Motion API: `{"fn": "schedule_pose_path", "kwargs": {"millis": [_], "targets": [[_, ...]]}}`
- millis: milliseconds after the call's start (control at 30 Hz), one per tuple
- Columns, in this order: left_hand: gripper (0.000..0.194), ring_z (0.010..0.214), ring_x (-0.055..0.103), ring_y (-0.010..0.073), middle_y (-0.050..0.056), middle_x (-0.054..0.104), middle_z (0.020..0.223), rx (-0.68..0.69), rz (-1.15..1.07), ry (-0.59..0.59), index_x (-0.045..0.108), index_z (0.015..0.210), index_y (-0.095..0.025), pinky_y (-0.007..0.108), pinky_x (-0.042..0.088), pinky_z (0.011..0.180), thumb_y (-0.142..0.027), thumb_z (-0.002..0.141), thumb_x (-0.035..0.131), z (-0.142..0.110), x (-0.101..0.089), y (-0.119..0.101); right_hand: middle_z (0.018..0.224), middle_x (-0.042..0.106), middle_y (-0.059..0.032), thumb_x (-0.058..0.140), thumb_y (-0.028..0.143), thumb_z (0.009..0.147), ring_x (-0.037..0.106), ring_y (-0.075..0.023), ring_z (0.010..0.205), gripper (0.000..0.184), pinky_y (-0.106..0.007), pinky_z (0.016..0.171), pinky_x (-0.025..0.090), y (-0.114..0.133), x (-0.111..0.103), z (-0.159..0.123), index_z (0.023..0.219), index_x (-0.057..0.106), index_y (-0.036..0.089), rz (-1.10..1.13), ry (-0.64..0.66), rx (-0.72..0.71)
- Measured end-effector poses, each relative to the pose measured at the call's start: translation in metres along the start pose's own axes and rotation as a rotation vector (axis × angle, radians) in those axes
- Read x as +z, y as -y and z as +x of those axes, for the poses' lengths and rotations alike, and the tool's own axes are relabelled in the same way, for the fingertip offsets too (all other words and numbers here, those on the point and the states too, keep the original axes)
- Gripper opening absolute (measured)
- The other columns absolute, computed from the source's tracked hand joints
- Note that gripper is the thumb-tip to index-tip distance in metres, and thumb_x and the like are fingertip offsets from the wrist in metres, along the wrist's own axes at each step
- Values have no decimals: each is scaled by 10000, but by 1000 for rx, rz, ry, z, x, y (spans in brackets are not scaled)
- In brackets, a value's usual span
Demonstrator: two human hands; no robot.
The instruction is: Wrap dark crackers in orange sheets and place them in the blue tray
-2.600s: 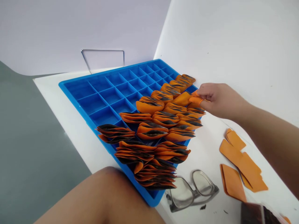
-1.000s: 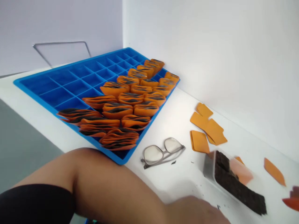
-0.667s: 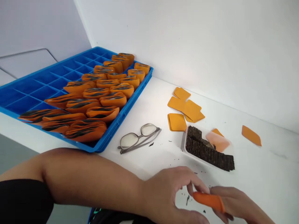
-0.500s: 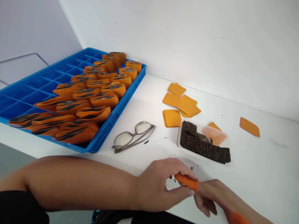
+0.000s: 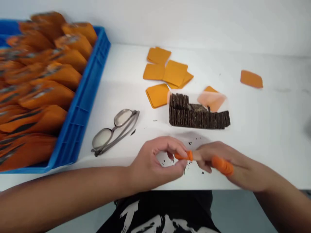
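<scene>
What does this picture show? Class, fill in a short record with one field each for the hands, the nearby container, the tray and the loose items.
Left hand: pinches the orange finger cot on a fingertip of the right hand
Right hand: fingers extended toward the left hand; a second orange cot on another finger
Container: clear, holds dark brown squares stood on edge
Tray: blue, packed with orange folded pieces
Loose items: eyeglasses, flat orange sheets, dark crumbs on the white table
</scene>
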State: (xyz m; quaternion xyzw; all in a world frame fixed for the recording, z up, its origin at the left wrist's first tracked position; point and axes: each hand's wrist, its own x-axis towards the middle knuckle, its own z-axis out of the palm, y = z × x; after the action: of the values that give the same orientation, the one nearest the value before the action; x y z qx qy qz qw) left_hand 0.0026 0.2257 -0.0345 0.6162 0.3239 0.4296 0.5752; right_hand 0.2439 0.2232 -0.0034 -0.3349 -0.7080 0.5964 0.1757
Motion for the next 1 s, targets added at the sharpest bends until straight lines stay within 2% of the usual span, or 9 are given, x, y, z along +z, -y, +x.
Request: {"fn": "schedule_pose_path", "kwargs": {"millis": [67,167,267,367,533,733,833,933,1000], "targets": [[244,817,757,144,64,806,929,-17,-19,-1,765,976,-159,219,639,776,-89,751,829,2,1,2,719,477,22,349,661,1090,406,-105,637,591,-256,593,369,-11,0,1,829,586,187,84,-11,-36],[406,903,764,157,74,800,993,90,-36,41,774,1123,-171,244,647,867,-137,744,917,5,1,6,725,498,24,378,640,1095,419,-95,637,559,-252,596,368,-15,7,7,857,595,183,119,12,-115],[289,857,772,144,84,814,924,168,-63,85,806,1076,-147,224,651,827,-118,801,893,7,-1,7,722,508,20,347,694,1077,425,-97,621,607,-257,574,374,-12,11,11,891,608,179,146,64,-124],[294,796,776,138,100,830,909,168,-69,92,814,1082,-123,199,640,732,-84,799,884,9,-3,4,726,502,17,314,715,1073,412,-100,608,654,-262,557,372,-14,6,8,963,656,168,149,83,-129],[268,695,739,137,72,833,831,123,-29,43,829,1026,-137,231,598,640,-86,771,891,12,-4,1,719,479,24,361,679,1084,458,-101,627,623,-262,595,388,-23,-5,-2,1162,743,193,127,-42,-220],[266,707,734,112,58,847,899,94,-55,25,808,1027,-153,232,586,681,-90,782,888,12,-6,1,697,472,29,394,648,1090,475,-95,609,586,-261,586,405,-25,-4,-3,1371,726,256,129,-106,-215],[199,685,733,117,58,840,855,76,-74,18,799,978,-144,243,597,672,-96,800,874,11,-7,0,676,489,28,347,713,1071,488,-97,584,632,-279,569,396,-21,-7,-5,1363,739,313,104,-145,-169],[170,690,740,130,53,831,819,67,-96,6,803,965,-152,256,615,669,-95,816,860,11,-8,0,618,462,17,242,731,1069,439,-111,518,710,-309,510,360,-14,-11,-8,1282,787,329,63,-216,-143],[201,730,749,136,65,834,855,74,-101,10,811,1018,-152,259,624,695,-99,829,854,11,-9,1,606,458,4,306,644,1095,433,-135,513,590,-331,504,361,-9,-11,-10,1250,798,357,37,-277,-121]]}}
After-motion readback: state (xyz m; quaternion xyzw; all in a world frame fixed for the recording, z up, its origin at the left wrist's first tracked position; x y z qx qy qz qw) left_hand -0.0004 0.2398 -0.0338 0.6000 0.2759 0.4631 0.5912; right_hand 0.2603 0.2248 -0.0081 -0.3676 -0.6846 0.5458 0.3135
